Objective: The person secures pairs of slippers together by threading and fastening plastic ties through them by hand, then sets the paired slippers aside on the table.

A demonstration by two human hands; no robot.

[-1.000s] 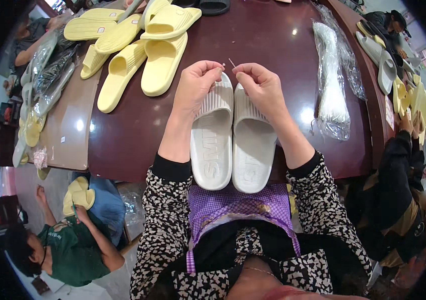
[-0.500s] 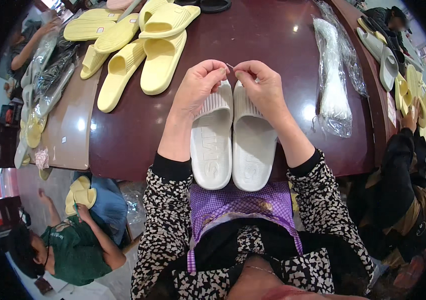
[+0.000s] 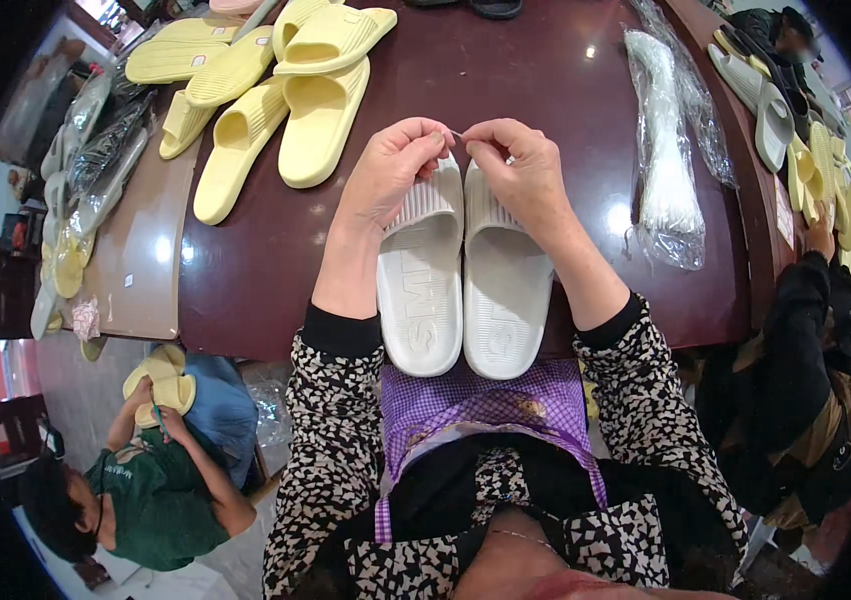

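A pair of off-white slide sandals lies side by side in front of me, the left slide [image 3: 420,318] and the right slide [image 3: 507,305], with ribbed straps toward the far end and heels at the table's near edge. Above the left strap, my left hand [image 3: 396,172] is closed in a pinch. My right hand [image 3: 524,175] pinches close beside it, over the right strap. Between the two sets of fingertips runs a short, thin strand [image 3: 458,134], too small to name surely. My hands hide the far ends of both straps.
Yellow slides [image 3: 324,120] are grouped at the far left of the dark red table [image 3: 586,290]. A clear bag with a white strand bundle [image 3: 668,160] lies right. Co-workers handle yellow slides at lower left [image 3: 168,388] and at right [image 3: 826,180].
My hands stay pinched together over the straps, barely shifted. The off-white slides have moved slightly up and left. At lower left, the co-worker's other hand has come onto the yellow slides.
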